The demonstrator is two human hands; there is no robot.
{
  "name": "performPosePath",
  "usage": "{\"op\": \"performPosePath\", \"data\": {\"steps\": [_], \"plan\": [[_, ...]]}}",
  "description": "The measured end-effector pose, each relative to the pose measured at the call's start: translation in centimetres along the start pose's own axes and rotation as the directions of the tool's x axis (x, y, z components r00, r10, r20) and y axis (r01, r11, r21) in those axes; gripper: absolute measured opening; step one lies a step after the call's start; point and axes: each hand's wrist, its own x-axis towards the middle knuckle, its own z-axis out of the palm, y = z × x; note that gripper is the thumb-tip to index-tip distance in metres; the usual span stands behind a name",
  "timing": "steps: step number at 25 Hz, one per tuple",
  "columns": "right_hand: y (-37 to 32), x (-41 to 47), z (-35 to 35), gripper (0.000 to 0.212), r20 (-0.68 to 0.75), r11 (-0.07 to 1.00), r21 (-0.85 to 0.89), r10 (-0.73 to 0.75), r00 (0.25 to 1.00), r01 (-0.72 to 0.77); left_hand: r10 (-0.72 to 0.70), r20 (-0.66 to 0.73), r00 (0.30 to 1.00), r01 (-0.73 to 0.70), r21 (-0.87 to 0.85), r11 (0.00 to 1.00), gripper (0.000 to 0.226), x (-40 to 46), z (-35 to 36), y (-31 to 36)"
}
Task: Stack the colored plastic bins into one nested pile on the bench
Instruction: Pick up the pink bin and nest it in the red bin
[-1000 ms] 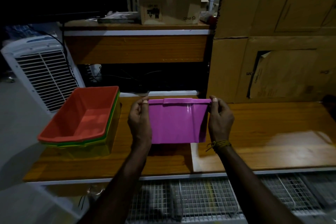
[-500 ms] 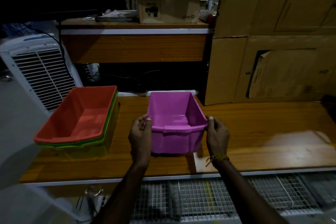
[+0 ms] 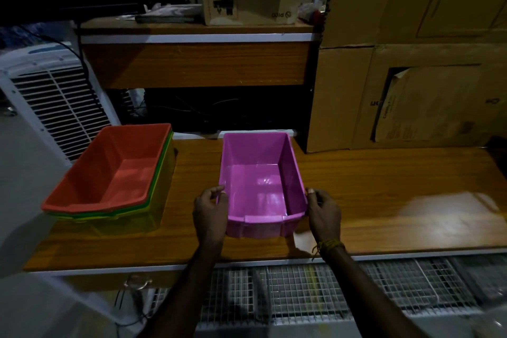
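Observation:
A pink bin (image 3: 258, 181) stands upright on the wooden bench (image 3: 384, 186), its opening facing up and nothing inside it. My left hand (image 3: 210, 214) grips its near left corner at the rim, and my right hand (image 3: 325, 214) grips the near right corner. To the left, apart from the pink bin, sits a nested pile. An orange bin (image 3: 123, 173) is on top, a green rim shows under it, and a yellow bin (image 3: 153, 219) is at the bottom.
A white slatted air cooler (image 3: 55, 107) stands left of the bench. Large cardboard boxes (image 3: 411, 63) rise at the back right. A wooden shelf (image 3: 192, 63) with a small carton is behind. Wire mesh racks (image 3: 329, 291) lie below the bench's front edge.
The pink bin was held up, tipped with its underside toward me. It has turned upright and come down onto the bench, both hands still on its near corners.

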Motion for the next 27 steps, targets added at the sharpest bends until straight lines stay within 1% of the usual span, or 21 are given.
{"op": "performPosePath", "data": {"steps": [3, 6, 8, 11, 16, 19, 24, 27], "plan": [[-0.5, 0.9, -0.1, 0.028, 0.094, 1.0, 0.024, -0.006, 0.996, 0.004, 0.02, -0.014, 1.0, -0.019, 0.072, 0.997, 0.016, 0.6, 0.7, 0.9], [-0.9, 2.2, -0.2, 0.027, 0.176, 0.999, 0.035, 0.002, 0.984, -0.009, 0.072, -0.007, 0.997, -0.068, 0.26, 0.963, 0.027, 1.3, 1.8, 2.1], [-1.2, 3.1, -0.1, 0.024, 0.211, 1.0, 0.018, 0.019, 0.977, -0.024, 0.09, 0.01, 0.996, -0.087, 0.381, 0.921, 0.029, 1.4, 2.5, 3.0], [-1.6, 4.2, 0.1, 0.026, 0.245, 0.998, -0.059, 0.017, 0.969, -0.002, 0.054, 0.026, 0.998, -0.06, 0.469, 0.881, 0.031, 1.5, 3.4, 3.9], [-1.0, 4.8, 0.5, 0.033, 0.293, 0.987, -0.15, -0.007, 0.956, 0.053, 0.044, -0.004, 0.999, -0.035, 0.559, 0.829, 0.033, 0.0, 5.4, 4.5], [-1.2, 4.7, 0.3, 0.032, 0.289, 0.985, -0.167, 0.014, 0.957, 0.036, 0.039, -0.028, 0.999, -0.015, 0.583, 0.812, 0.029, -0.8, 6.0, 4.3], [-2.2, 4.6, 0.4, 0.03, 0.245, 0.966, -0.256, 0.029, 0.969, 0.036, 0.074, -0.07, 0.995, -0.023, 0.551, 0.834, 0.021, -1.5, 6.3, 4.6], [-3.5, 3.7, 1.1, 0.028, 0.223, 0.965, -0.251, -0.013, 0.975, 0.071, 0.116, -0.086, 0.989, -0.054, 0.528, 0.847, 0.019, -0.9, 4.9, 5.2]]}}
